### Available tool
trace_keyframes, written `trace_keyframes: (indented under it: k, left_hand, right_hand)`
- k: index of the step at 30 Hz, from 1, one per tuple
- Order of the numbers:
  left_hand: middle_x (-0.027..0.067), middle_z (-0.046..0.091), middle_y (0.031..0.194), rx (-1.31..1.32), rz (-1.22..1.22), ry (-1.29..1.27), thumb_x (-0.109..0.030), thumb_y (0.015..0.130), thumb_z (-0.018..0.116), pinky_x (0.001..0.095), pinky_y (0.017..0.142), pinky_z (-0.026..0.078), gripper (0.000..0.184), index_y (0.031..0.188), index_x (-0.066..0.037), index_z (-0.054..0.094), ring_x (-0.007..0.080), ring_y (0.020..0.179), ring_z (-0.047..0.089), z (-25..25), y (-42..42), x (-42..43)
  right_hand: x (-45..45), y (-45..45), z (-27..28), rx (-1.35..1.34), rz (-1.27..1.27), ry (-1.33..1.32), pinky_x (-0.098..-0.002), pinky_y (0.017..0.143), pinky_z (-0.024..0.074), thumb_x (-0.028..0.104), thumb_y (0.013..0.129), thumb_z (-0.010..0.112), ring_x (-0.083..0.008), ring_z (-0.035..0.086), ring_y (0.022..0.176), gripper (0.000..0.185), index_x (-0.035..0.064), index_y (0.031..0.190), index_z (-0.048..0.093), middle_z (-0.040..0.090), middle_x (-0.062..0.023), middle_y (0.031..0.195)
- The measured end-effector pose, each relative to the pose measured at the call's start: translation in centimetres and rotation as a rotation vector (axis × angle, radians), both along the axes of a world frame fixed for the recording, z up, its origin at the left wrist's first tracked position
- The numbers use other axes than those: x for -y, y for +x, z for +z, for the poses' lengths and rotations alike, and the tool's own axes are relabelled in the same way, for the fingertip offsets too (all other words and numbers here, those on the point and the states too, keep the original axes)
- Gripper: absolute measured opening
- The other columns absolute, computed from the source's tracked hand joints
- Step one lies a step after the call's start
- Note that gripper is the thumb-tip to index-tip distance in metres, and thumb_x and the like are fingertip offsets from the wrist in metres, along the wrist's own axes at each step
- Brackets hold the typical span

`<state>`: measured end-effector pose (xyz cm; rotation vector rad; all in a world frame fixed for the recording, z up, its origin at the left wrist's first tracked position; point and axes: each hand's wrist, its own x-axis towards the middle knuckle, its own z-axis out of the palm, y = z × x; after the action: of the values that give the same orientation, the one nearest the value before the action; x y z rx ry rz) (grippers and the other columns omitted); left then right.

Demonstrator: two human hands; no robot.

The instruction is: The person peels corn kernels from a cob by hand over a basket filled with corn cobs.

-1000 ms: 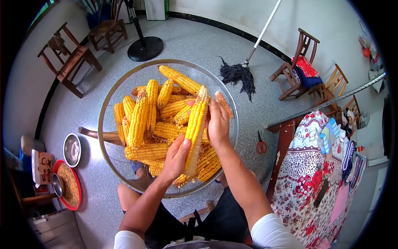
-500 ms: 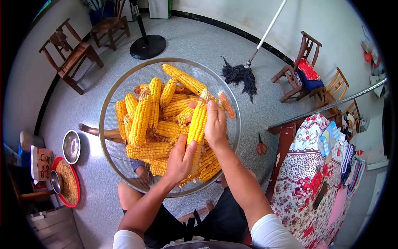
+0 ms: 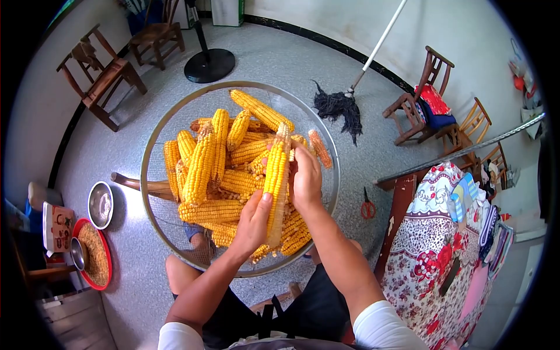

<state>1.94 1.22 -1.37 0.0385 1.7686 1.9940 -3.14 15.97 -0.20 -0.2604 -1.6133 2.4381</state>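
A yellow corn cob (image 3: 276,181) stands lengthwise between my hands above the sieve. A pale strip without kernels runs down its right side. My left hand (image 3: 252,224) grips the lower part, the thumb lying along the kernels. From the right, my right hand (image 3: 306,178) holds the upper part, with fingertips showing behind the cob. Beneath lies a heap of corn cobs (image 3: 198,166) in a round, metal-rimmed mesh sieve (image 3: 153,125). An orange-red stripped cob (image 3: 319,149) rests at the sieve's right side.
A wooden piece (image 3: 143,185) sticks out under the sieve. At left are a metal bowl (image 3: 101,205) and a red tray (image 3: 107,280) of kernels. Scissors (image 3: 367,209) and a mop (image 3: 338,108) are on the right-hand floor. A flowered cloth (image 3: 420,256) covers furniture at right.
The corn cob has turned, so its bare strip now shows on the right. My right thumb has shifted from the kernels toward the cob's right edge.
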Motion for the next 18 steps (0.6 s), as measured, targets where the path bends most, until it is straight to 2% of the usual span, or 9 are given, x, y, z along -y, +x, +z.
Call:
trace_keyframes:
  k: [2,3,5,7,9,13,18]
  left_hand:
    - [0.0108,0.061,0.097,-0.004,0.001,-0.003,-0.038,0.107,0.042,0.0327,0.075,0.048,0.045,0.123,0.002,0.055,0.0170,0.086,0.058,-0.4,0.0,-0.1]
    - [0.0124,0.061,0.097,-0.034,0.022,-0.023,-0.038,0.107,0.042,0.0342,0.076,0.048,0.045,0.123,0.002,0.055,0.0188,0.086,0.058,-0.7,0.1,-0.2]
    - [0.0140,0.062,0.096,-0.062,0.044,-0.041,-0.037,0.107,0.043,0.0357,0.076,0.048,0.044,0.122,0.003,0.054,0.0207,0.086,0.059,-0.8,0.2,-0.3]
    - [0.0176,0.062,0.096,-0.092,0.047,-0.084,-0.037,0.106,0.043,0.0383,0.077,0.049,0.045,0.123,0.003,0.054,0.0244,0.087,0.061,-0.8,0.4,-0.3]
    - [0.0182,0.062,0.097,-0.121,0.044,-0.116,-0.037,0.106,0.043,0.0387,0.078,0.049,0.045,0.122,0.003,0.053,0.0247,0.087,0.061,-0.8,0.4,-0.4]
    - [0.0188,0.063,0.098,-0.192,0.029,-0.202,-0.037,0.107,0.042,0.0395,0.078,0.048,0.045,0.122,0.004,0.053,0.0251,0.088,0.060,-0.8,0.3,-0.3]
    - [0.0179,0.062,0.101,-0.123,0.059,-0.116,-0.037,0.107,0.042,0.0368,0.079,0.048,0.047,0.123,0.006,0.053,0.0232,0.090,0.059,-0.6,0.4,-0.3]
  right_hand:
    - [0.2,0.1,0.3,-0.046,0.103,-0.101,-0.0368,0.077,0.0606,0.028,0.107,0.030,-0.0233,0.069,0.091,0.042,-0.0021,0.128,0.050,0.064,-0.0177,0.114]
    - [0.5,0.2,0.7,-0.047,0.106,-0.100,-0.0368,0.077,0.0606,0.028,0.107,0.030,-0.0233,0.069,0.091,0.042,-0.0021,0.128,0.050,0.064,-0.0177,0.114]
    - [1.3,0.4,1.5,0.010,0.121,0.080,-0.0349,0.075,0.0611,0.034,0.108,0.035,-0.0199,0.067,0.089,0.043,-0.0003,0.130,0.047,0.062,-0.0151,0.114]
    - [1.8,0.5,0.9,-0.010,0.105,0.089,-0.0313,0.071,0.0606,0.037,0.108,0.037,-0.0165,0.065,0.084,0.043,0.0015,0.129,0.047,0.062,-0.0125,0.113]
    - [1.9,0.5,0.4,-0.057,0.077,0.163,-0.0278,0.065,0.0551,0.032,0.108,0.039,-0.0134,0.063,0.074,0.036,0.0028,0.122,0.053,0.062,-0.0070,0.089]
    - [2.3,0.6,0.4,-0.042,0.019,0.214,-0.0275,0.063,0.0535,0.034,0.109,0.036,-0.0133,0.062,0.071,0.039,0.0018,0.123,0.054,0.062,-0.0063,0.087]
    - [2.0,0.2,-0.4,0.024,-0.078,0.126,-0.0316,0.070,0.0572,0.033,0.109,0.028,-0.0190,0.067,0.080,0.047,-0.0003,0.133,0.051,0.067,-0.0117,0.097]
